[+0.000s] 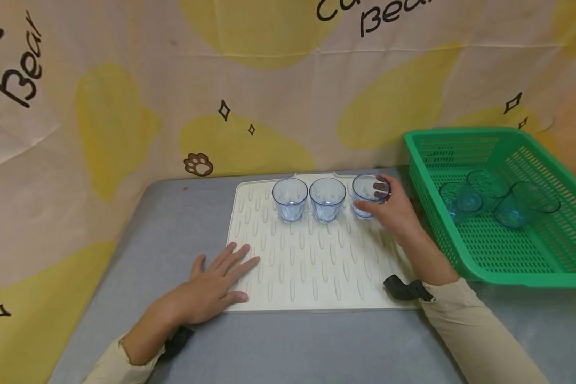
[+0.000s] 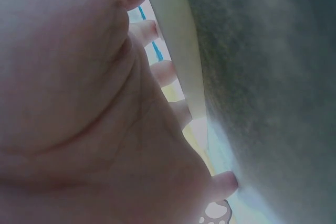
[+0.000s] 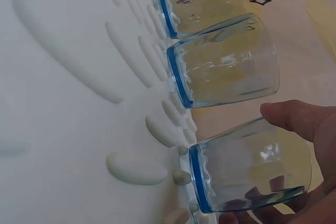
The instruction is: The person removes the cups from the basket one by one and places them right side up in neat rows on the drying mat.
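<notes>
Three clear glasses with blue bases stand upright in a row at the back of a cream ridged mat [image 1: 312,266]. My right hand [image 1: 372,198] grips the rightmost glass [image 1: 362,186], thumb on its near side and fingers over its rim. The right wrist view shows this glass [image 3: 247,177] standing on the mat with my thumb [image 3: 302,119] against it. The middle glass [image 1: 327,199] and the left glass [image 1: 290,199] stand free. My left hand [image 1: 230,266] lies flat, fingers spread, on the mat's front left corner. Its palm [image 2: 79,103] fills the left wrist view.
A green slotted basket [image 1: 432,213] stands on the grey table [image 1: 173,224] to the right of the mat, holding three more blue glasses [image 1: 487,184]. A cream and yellow printed cloth [image 1: 125,106] hangs behind and to the left.
</notes>
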Motion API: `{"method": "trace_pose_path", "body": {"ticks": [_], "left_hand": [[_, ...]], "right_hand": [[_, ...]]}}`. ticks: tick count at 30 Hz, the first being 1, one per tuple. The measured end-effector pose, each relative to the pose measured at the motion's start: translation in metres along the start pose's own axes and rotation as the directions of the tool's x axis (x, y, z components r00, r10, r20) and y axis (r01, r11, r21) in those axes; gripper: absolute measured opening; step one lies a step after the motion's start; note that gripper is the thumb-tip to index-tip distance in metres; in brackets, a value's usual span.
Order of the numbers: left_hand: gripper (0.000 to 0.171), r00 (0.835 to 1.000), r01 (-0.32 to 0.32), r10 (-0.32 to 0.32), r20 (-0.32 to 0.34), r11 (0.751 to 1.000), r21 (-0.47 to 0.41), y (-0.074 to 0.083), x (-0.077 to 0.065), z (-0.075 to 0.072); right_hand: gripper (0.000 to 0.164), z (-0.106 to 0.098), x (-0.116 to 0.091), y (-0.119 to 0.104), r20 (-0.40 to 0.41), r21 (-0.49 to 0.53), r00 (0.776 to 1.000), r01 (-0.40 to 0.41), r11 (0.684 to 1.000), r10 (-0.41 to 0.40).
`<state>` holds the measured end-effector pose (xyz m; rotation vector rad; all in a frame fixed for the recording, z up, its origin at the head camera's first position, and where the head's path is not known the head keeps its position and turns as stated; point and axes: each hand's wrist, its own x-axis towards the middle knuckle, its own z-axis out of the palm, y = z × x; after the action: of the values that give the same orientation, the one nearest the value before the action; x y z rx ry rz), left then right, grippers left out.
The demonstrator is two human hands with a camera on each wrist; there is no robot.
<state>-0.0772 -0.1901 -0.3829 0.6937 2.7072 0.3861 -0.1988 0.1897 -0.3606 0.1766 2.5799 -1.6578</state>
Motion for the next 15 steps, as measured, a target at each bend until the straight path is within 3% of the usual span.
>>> {"method": "trace_pose_path", "body": {"ticks": [7, 15], "left_hand": [[0.069, 1.000, 0.003, -0.003, 0.003, 1.000, 0.004, 0.001, 0.001, 0.000], [0.069, 1.000, -0.002, 0.001, -0.003, 1.000, -0.015, 0.001, 0.000, 0.000]], "right_hand": [[0.097, -0.003, -0.001, 0.001, 0.023, 0.010, 0.999, 0.023, 1.000, -0.023], [0.109, -0.005, -0.008, -0.012, -0.068, -0.053, 0.995, 0.071, 0.996, -0.075]]}}
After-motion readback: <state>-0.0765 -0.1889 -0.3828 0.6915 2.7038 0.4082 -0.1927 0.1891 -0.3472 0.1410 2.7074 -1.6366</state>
